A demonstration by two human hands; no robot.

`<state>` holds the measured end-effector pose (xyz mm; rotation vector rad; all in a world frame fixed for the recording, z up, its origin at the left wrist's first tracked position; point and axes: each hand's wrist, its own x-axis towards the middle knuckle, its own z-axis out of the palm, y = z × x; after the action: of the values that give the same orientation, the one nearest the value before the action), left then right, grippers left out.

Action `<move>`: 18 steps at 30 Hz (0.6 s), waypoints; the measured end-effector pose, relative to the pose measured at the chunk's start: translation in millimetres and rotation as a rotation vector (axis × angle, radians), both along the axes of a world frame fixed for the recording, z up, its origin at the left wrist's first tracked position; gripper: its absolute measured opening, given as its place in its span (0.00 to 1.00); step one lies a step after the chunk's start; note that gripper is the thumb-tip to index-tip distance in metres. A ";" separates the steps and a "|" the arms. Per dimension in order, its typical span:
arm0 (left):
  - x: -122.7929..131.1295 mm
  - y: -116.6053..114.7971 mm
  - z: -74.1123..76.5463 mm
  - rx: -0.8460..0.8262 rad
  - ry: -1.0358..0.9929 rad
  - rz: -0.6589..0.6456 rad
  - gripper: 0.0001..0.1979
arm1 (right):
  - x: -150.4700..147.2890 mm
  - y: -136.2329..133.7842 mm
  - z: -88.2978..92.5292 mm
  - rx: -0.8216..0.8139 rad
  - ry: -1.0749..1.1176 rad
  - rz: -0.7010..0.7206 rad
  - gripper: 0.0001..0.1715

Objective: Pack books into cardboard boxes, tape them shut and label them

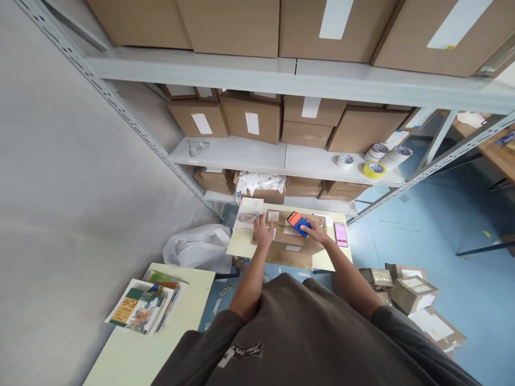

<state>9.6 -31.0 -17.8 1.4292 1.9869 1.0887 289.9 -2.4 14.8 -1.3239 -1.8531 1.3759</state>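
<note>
A brown cardboard box [290, 246] lies on a small pale table [241, 247] in front of me. My left hand [263, 231] rests on the box's left top, fingers curled down over it. My right hand [317, 231] is closed on a red and blue tape dispenser [298, 222], which touches the top of the box near its middle. A pink phone [341, 234] lies on the table to the right of the box. A printed sheet [248, 213] lies at the table's far left corner.
Grey metal shelving [281, 155] with cardboard boxes stands behind the table; tape rolls [374, 169] sit on its right end. A white plastic bag [197, 245] lies on the floor at left. Books [140, 308] are stacked on a near table. Small boxes [410, 292] litter the blue floor at right.
</note>
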 end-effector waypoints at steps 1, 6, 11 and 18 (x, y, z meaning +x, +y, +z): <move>3.7 0.9 5.8 -0.001 -0.067 -0.016 0.26 | 0.4 -1.5 -0.4 0.000 0.000 -0.001 0.31; 18.0 16.5 33.1 -0.276 -0.673 -0.186 0.33 | -0.1 -6.2 2.8 0.012 -0.003 0.009 0.30; 17.8 26.2 45.6 -0.163 -0.804 -0.325 0.27 | -3.7 -8.3 14.2 0.054 -0.005 0.036 0.32; 18.4 23.0 38.1 0.081 -0.588 -0.181 0.17 | -3.5 -2.2 35.2 0.100 -0.106 0.004 0.32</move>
<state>28.0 -7.9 20.3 1.1257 1.3878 1.3286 286.4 -4.6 50.0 -1.3667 -1.9676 1.2194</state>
